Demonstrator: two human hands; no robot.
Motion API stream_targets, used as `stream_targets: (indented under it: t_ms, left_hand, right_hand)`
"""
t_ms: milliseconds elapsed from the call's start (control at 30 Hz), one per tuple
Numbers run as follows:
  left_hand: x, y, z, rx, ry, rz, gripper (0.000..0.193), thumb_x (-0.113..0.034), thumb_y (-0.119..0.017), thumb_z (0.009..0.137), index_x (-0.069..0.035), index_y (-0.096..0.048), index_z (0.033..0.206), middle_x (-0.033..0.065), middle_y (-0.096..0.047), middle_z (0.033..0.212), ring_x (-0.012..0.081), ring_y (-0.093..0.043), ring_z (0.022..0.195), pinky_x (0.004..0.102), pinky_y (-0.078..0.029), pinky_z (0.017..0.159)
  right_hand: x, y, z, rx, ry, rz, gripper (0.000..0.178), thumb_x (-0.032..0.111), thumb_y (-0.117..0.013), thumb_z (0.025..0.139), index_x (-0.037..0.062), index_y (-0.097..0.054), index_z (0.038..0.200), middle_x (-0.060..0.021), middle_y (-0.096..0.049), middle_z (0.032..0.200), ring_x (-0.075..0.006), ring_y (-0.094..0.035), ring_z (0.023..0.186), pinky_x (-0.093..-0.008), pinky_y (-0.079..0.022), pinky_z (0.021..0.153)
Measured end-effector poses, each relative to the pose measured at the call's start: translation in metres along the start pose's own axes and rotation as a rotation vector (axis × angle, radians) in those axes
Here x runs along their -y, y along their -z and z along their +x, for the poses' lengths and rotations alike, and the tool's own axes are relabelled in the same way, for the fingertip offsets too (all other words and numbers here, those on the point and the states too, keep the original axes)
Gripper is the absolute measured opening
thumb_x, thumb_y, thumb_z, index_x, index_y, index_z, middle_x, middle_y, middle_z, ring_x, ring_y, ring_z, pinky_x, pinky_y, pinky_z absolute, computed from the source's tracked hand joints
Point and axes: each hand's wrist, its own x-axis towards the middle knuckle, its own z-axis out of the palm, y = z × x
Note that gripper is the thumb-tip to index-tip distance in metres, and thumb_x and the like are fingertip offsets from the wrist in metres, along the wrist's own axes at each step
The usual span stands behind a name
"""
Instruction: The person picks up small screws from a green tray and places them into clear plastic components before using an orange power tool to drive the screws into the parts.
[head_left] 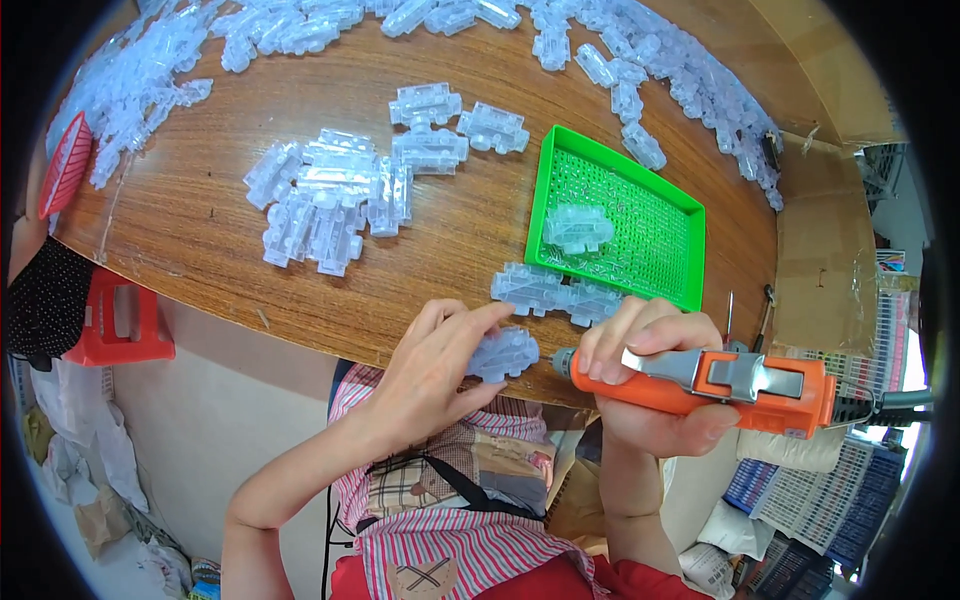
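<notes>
Near the table's front edge, my left hand has its thumb and fingers closed around a clear plastic housing. My right hand wraps around an orange electric screwdriver with a silver lever, held level. Its tip points left at the housing's right end; whether they touch I cannot tell. Just beyond lie more clear housings, side by side. Behind them is a green perforated tray with small metal screws and another housing in it.
Several clear housings lie grouped at centre left. Big piles of them line the far side and right edge, against cardboard walls. A red basket is at far left, a red stool below. Thin tools lie at right.
</notes>
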Motion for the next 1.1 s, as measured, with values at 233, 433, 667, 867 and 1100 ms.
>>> stream_targets:
  t_ms: [233, 433, 667, 867, 1100]
  left_hand:
    - [0.008, -0.009, -0.004, -0.064, 0.03, -0.029, 0.067, -0.011, -0.084, 0.065, -0.005, -0.052, 0.124, 0.008, -0.069, 0.103, 0.0284, -0.061, 0.102, 0.0394, -0.046, 0.092]
    - [0.009, -0.009, -0.004, -0.063, 0.044, -0.053, 0.064, -0.011, -0.085, 0.067, -0.005, -0.052, 0.121, 0.0086, -0.07, 0.103, 0.0279, -0.064, 0.101, 0.0378, -0.051, 0.089]
    - [0.011, -0.01, -0.005, -0.053, -0.003, -0.025, 0.06, -0.012, -0.085, 0.068, -0.003, -0.053, 0.118, 0.0107, -0.066, 0.105, 0.0284, -0.064, 0.099, 0.0373, -0.053, 0.085]
    - [0.01, -0.011, -0.004, -0.017, 0.005, -0.08, 0.058, -0.011, -0.083, 0.07, -0.003, -0.052, 0.118, 0.013, -0.064, 0.107, 0.0312, -0.062, 0.1, 0.0386, -0.053, 0.084]
    - [0.011, -0.012, -0.004, -0.02, -0.01, -0.091, 0.058, -0.009, -0.082, 0.069, -0.004, -0.052, 0.118, 0.0124, -0.064, 0.107, 0.0319, -0.062, 0.1, 0.0392, -0.053, 0.083]
  right_hand:
    - [-0.008, 0.005, -0.007, 0.056, -0.018, 0.041, 0.081, 0.073, -0.063, 0.077, -0.0044, -0.06, 0.1, -0.0085, -0.058, 0.076, -0.0181, -0.054, 0.065, -0.0302, -0.048, 0.054]
    - [-0.005, 0.002, -0.011, 0.034, -0.12, 0.136, 0.023, 0.018, -0.071, 0.087, -0.0005, -0.061, 0.095, -0.0091, -0.057, 0.073, -0.0213, -0.055, 0.066, -0.0342, -0.048, 0.061]
    - [-0.001, 0.002, -0.012, 0.057, -0.168, 0.036, 0.013, 0.002, -0.071, 0.081, 0.0001, -0.062, 0.091, -0.0083, -0.057, 0.071, -0.021, -0.055, 0.065, -0.0326, -0.047, 0.06]
    - [0.015, -0.005, -0.007, 0.051, -0.077, -0.004, 0.029, 0.025, -0.075, 0.084, -0.0002, -0.064, 0.094, -0.0107, -0.06, 0.073, -0.0196, -0.054, 0.06, -0.033, -0.048, 0.055]
    - [0.004, -0.007, -0.014, 0.097, -0.093, 0.102, 0.048, 0.037, -0.081, 0.078, -0.0041, -0.061, 0.093, -0.01, -0.058, 0.069, -0.0217, -0.056, 0.062, -0.0343, -0.048, 0.055]
